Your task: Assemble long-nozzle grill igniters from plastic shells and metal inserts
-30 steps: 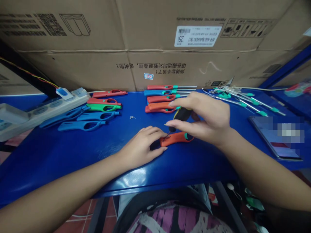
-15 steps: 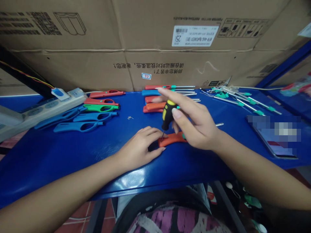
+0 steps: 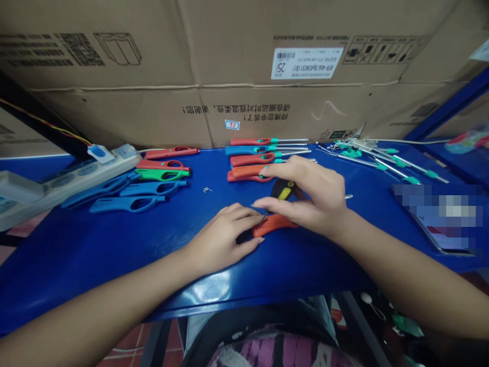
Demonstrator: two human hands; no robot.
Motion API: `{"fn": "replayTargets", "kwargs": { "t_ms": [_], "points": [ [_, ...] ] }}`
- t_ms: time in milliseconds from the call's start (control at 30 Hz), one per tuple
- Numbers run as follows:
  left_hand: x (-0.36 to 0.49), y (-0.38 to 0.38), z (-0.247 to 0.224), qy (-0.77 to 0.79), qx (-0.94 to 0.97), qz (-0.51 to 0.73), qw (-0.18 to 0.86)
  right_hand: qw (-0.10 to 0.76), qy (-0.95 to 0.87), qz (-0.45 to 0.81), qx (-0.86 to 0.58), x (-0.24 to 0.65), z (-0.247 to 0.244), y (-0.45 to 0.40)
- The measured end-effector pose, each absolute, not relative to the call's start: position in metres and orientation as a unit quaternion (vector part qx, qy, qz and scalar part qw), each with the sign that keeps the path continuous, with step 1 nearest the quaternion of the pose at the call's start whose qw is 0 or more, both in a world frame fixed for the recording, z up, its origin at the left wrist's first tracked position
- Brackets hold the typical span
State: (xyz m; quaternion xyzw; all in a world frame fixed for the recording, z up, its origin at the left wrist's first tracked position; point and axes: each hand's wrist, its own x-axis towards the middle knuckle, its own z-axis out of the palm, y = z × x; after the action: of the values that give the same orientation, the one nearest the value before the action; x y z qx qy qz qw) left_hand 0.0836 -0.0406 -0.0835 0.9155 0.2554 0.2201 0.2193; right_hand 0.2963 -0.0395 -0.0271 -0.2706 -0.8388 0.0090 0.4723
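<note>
An orange gas lighter [image 3: 275, 225] lies on the blue tabletop [image 3: 160, 275] in front of me. My left hand [image 3: 221, 239] is closed on the lighter's left end, thumb on the near side and fingers on the far side. In my right hand [image 3: 319, 199] rests a black-and-yellow screwdriver [image 3: 284, 190], tilted to the right. Its thin shaft slants down to the lighter near my left fingertips; the tip itself is hard to make out. Thumb and index finger of that hand stretch leftward on either side of the handle. The right hand covers the lighter's other end.
Several assembled lighters [image 3: 250, 175] lie in a row at the back. Blue, green and red lighter shells [image 3: 130, 204] lie left, beside a power strip [image 3: 64, 181]. Small screws [image 3: 207, 189] sit between. Metal lighter tubes [image 3: 389, 165] and a phone [image 3: 435, 219] are at right. Cardboard [image 3: 237, 61] stands behind.
The screwdriver has gone from nearly upright to leaning right, its handle now lower in my right hand. The right thumb and index finger have moved down. My left hand stays on the lighter.
</note>
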Motion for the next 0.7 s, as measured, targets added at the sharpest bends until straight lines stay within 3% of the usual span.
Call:
{"fn": "replayTargets", "kwargs": {
  "t_ms": [167,333,467,633,700],
  "points": [
    [0.0826,-0.0410,-0.0846,0.258,0.915,0.216,0.224,0.434,-0.839,0.129,-0.302,0.2986,-0.0232,-0.0407],
    [0.0823,-0.0412,-0.0838,0.264,0.916,0.213,0.214,0.475,-0.841,-0.011,-0.259,0.3007,-0.0213,-0.0410],
    [0.0827,-0.0412,-0.0832,0.261,0.916,0.217,0.216,0.438,-0.852,0.048,-0.283,0.3000,-0.0200,-0.0427],
    [0.0832,-0.0411,-0.0841,0.257,0.916,0.227,0.210,0.466,-0.843,-0.063,-0.260,0.3001,-0.0220,-0.0424],
    [0.0834,-0.0411,-0.0842,0.257,0.914,0.226,0.216,0.453,-0.849,-0.027,-0.272,0.2994,-0.0228,-0.0415]
  ]
}}
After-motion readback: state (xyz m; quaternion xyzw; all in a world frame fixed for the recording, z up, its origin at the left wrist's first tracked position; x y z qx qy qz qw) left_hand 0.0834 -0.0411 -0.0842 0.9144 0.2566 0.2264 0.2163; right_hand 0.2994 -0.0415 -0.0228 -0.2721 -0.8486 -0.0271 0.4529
